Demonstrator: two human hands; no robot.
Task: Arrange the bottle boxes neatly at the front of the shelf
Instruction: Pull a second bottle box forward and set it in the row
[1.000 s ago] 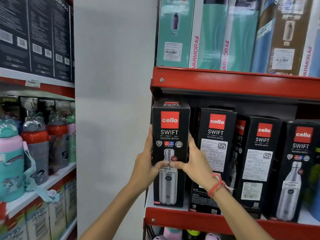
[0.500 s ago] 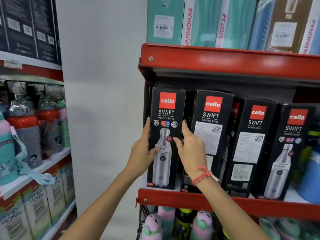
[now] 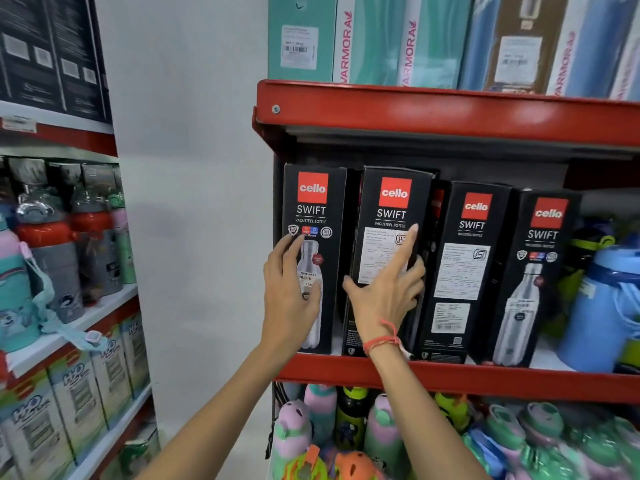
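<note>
Several black "cello SWIFT" bottle boxes stand in a row on the red shelf (image 3: 485,377). The first box (image 3: 313,202) is upright at the shelf's left end. My left hand (image 3: 289,296) lies flat against its front, fingers spread, holding nothing. The second box (image 3: 394,202) leans slightly, and my right hand (image 3: 384,296) grips it: thumb on its left edge, fingers round its right edge, index finger stretched up the front. The third box (image 3: 474,223) and the fourth box (image 3: 550,230) stand further right, a little tilted and set back.
Teal and blue Varmora boxes (image 3: 374,43) fill the shelf above. A blue jug (image 3: 602,306) stands right of the row. Children's bottles (image 3: 346,427) crowd the shelf below. A white pillar (image 3: 194,202) separates this rack from the left rack of bottles (image 3: 52,244).
Both hands held the first box earlier. My right hand has moved right onto the second box, and my left hand has opened against the first box's front.
</note>
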